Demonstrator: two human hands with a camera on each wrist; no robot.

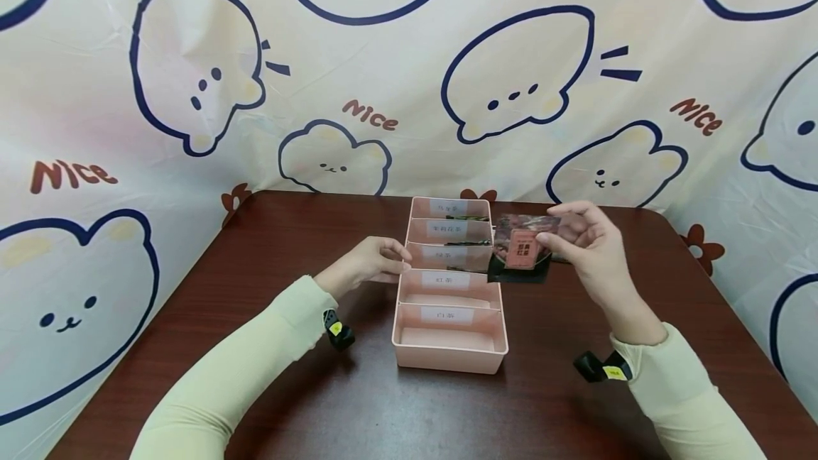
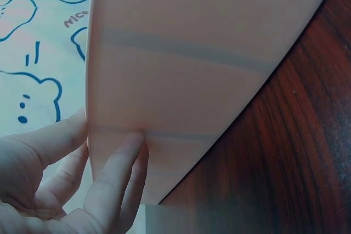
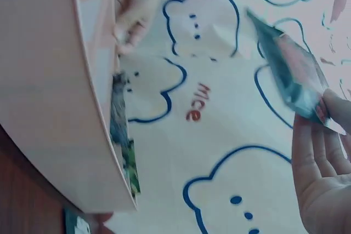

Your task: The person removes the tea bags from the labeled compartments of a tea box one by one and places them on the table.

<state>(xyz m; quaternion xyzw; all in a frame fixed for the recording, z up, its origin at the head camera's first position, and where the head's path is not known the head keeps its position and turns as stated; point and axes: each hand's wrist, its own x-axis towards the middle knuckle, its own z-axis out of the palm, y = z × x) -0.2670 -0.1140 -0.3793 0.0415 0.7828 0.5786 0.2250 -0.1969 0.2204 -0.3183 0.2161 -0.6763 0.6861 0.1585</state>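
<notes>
A long pink divided box stands on the table, with white labels on its partitions. My left hand holds the box's left side near the middle, its fingertips at the rim and on the outer wall. Raised beside the box's right side, my right hand pinches a flat dark tea sachet with a red label by its right edge. The right wrist view shows the sachet tilted and apart from the box. Sachets stick up in the far compartments; the two nearest compartments show bare floors.
The dark brown wooden table reaches back to a cartoon-printed curtain that hangs at the back and sides. Low in the right wrist view, a small dark item lies beside the box, mostly out of frame.
</notes>
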